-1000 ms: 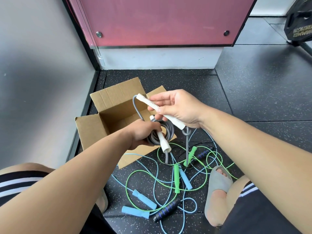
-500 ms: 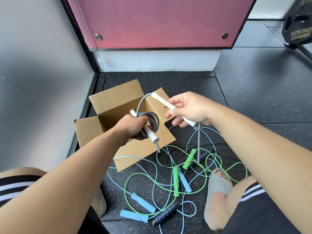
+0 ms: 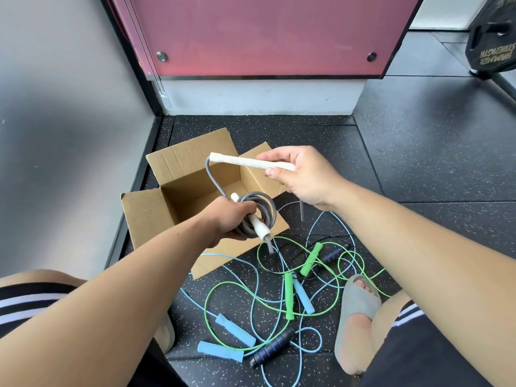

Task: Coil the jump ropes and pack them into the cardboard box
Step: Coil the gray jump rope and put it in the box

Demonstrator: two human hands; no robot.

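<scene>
Hands both closed: my left hand (image 3: 231,219) grips the coiled grey jump rope (image 3: 261,216) over the cardboard box (image 3: 190,155)'s near flap, my right hand (image 3: 303,175) pinches its free white handle (image 3: 251,163), and loosening either, I judge, lets the loops spring apart.

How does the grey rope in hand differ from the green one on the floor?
The thick grey jump rope with white handles is coiled in the left hand, one handle held by the right hand; the thin green jump rope with green handles sprawls loose on the speckled floor. Neither is in the cardboard box.
</scene>
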